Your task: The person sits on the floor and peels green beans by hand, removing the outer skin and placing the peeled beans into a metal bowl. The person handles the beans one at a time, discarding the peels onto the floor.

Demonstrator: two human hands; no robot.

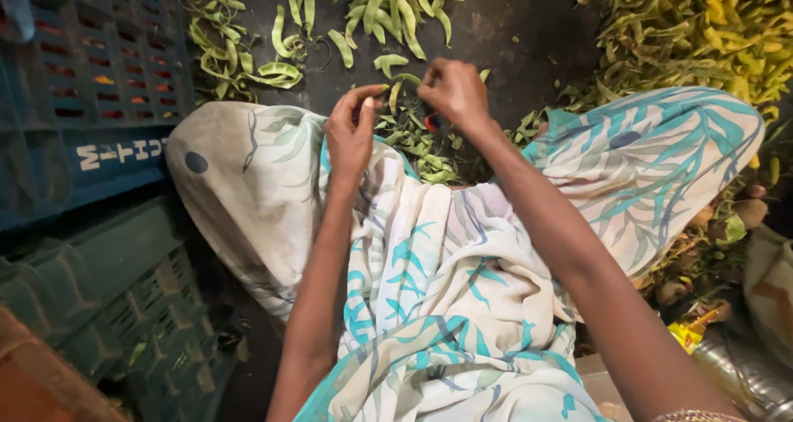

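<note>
Below, dark ground strewn with green pods; both hands' fingers pinch one pod beside blue crates.

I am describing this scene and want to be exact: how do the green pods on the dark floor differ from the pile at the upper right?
The green pods lie loosely scattered; the yellowish pile is dense and heaped. The pods look fresh green; the pile looks yellowed. The left hand and right hand work nearer the pods. Both are long, thin plant pieces.

Head view: worn on the person's head, facing steeply down and forward.
Nearness: close over draped lap; dark floor beyond.
Shared views: single camera only.
</note>
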